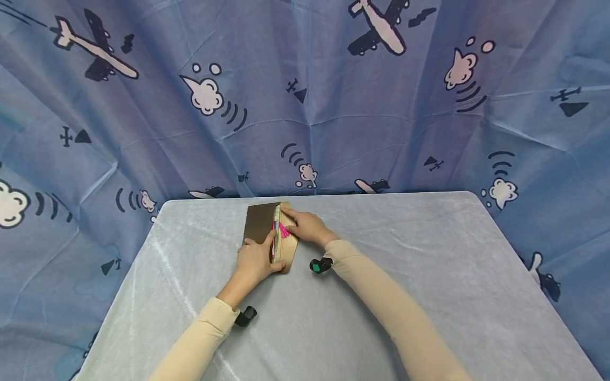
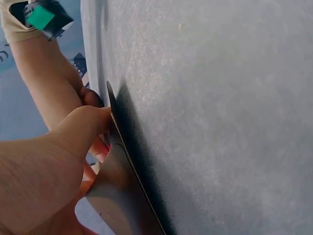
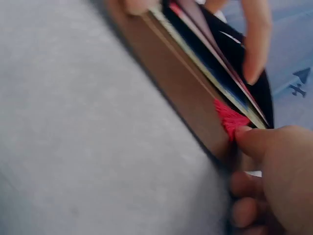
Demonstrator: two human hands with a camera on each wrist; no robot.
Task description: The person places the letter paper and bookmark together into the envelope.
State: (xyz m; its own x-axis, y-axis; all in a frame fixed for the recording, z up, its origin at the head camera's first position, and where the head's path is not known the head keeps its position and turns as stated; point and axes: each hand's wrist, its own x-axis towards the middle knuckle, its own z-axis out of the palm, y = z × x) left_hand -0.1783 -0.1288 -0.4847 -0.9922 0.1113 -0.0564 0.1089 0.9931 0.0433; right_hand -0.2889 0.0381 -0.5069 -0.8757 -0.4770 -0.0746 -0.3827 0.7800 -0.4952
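Note:
A brown folder-like case [image 1: 259,219] stands partly spread near the table's far edge, its dark outer panel to the left and a lighter tan flap [image 1: 288,247] to the right. Thin coloured sheets [image 3: 205,61] show between the two sides. A pink tassel [image 3: 230,120] hangs by the opening. My left hand [image 1: 254,260] holds the case from the near side, thumb on the flap's lower edge and fingers over the dark panel. At the flap's upper right, my right hand [image 1: 311,227] grips it, with the thumb at the tassel and fingers curled behind.
The case is on a table with a pale grey cloth [image 1: 405,254]. Behind it hangs a blue curtain [image 1: 267,106] printed with airplanes and clouds. A dark wrist device [image 1: 321,265] sits below the right cuff, another [image 1: 245,316] beside the left cuff.

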